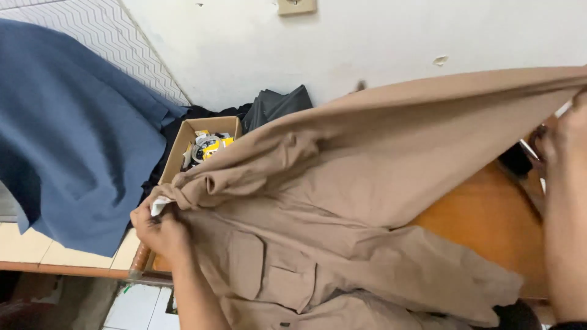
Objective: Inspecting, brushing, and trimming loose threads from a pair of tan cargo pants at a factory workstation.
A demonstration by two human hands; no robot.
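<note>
Stretching the tan jacket (342,201) taut above the wooden table (489,226), left hand (160,229) pinches its collar, right hand (565,146) clenches the far edge.

Matt tan cloth shirt (342,208), glossy wooden table (489,220)

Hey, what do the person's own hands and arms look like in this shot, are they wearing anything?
Both are bare: the left hand and its forearm show no sleeve, glove, ring or watch. The right hand and forearm are also uncovered; only a dark edge, perhaps a sleeve, shows at the frame's bottom right corner.
</note>
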